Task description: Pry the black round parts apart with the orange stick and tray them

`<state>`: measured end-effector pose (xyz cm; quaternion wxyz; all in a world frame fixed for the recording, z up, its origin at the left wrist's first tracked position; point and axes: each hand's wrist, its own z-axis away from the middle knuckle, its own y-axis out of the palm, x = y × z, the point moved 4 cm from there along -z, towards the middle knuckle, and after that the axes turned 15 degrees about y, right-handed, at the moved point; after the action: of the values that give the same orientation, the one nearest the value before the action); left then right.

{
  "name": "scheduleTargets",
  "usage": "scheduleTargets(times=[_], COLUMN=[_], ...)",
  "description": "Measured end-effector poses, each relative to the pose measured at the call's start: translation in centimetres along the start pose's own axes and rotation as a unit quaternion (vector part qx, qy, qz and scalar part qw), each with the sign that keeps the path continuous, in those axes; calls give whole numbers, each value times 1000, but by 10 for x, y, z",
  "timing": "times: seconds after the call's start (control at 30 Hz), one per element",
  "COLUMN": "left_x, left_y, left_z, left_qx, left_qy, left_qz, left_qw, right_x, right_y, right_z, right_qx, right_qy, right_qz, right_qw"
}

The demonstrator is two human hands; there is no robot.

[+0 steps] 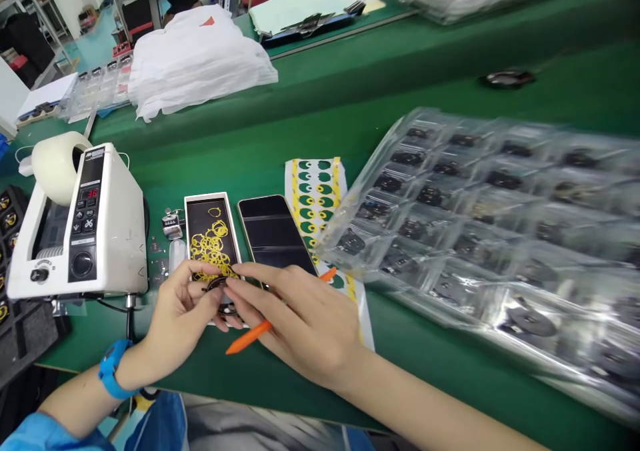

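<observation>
**Small black ring pinched between both hands over the green bench**

A small round black part [220,296] is being held up close, gripped by the fingertips of the left hand [183,311] and met from the other side by the fingertips of the right hand [300,318]. An orange plastic stick tool [255,333] is also tucked in the right hand, with one tip poking out below the fingers and the other seen past the knuckles. So both hands are closed on something, nothing loose.

Just beyond the fingertips, a shallow white tray with a black floor [213,238] full of thin yellow rings is lying, and a dark glossy phone [274,234] is laid right beside it. A white strip of green and yellow stickers [316,198] is seen further out past the right hand. Off to the right of the right hand, a big clear blister tray of black parts [495,238] is spread over the green mat [425,91]. Out to the left of the left hand, a white tape dispenser machine [90,228] is parked. A blue wristband [113,368] is worn on the left wrist.
</observation>
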<state>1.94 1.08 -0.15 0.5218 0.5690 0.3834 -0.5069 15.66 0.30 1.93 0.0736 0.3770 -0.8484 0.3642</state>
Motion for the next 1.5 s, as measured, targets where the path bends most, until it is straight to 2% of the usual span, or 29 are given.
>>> scheduleTargets(times=[0.1, 0.27, 0.47, 0.73, 1.0, 1.1, 1.2, 1.33, 1.43, 1.5], left_x=[-1, 1, 4, 8, 9, 6, 1, -7, -9, -7], left_y=[2, 1, -2, -8, -6, -7, -7, -9, -11, -11], left_z=[3, 5, 6, 13, 11, 7, 1, -6, -6, -5], left_qx=[-12, -10, -3, 20, 25, 5, -23, -28, -11, 19], left_qy=[5, 6, 8, 96, 77, 51, 29, 35, 36, 15], left_qz=[-24, -48, -68, -197, -167, -126, -82, -67, -87, -74], left_qw=[1000, 999, 998, 975, 983, 991, 996, 997, 996, 997], right_x=[-2, -1, -3, 0, 0, -2, -8, -18, -19, -18], right_y=[3, 3, 3, 3, 5, 4, 1, 2, 9, 12], right_z=[-2, 1, 0, 2, 4, 0, -4, -7, -5, -4], right_qx=[25, 20, 50, 53, 30, 49, 88, 191, 300, 335], right_qy=[14, -20, -44, -52, -16, 30, 123, 244, 269, 262], right_qz=[-38, -28, -33, -19, -24, -62, -149, -245, -312, -349], right_qw=[999, 999, 997, 997, 999, 996, 977, 919, 861, 835])
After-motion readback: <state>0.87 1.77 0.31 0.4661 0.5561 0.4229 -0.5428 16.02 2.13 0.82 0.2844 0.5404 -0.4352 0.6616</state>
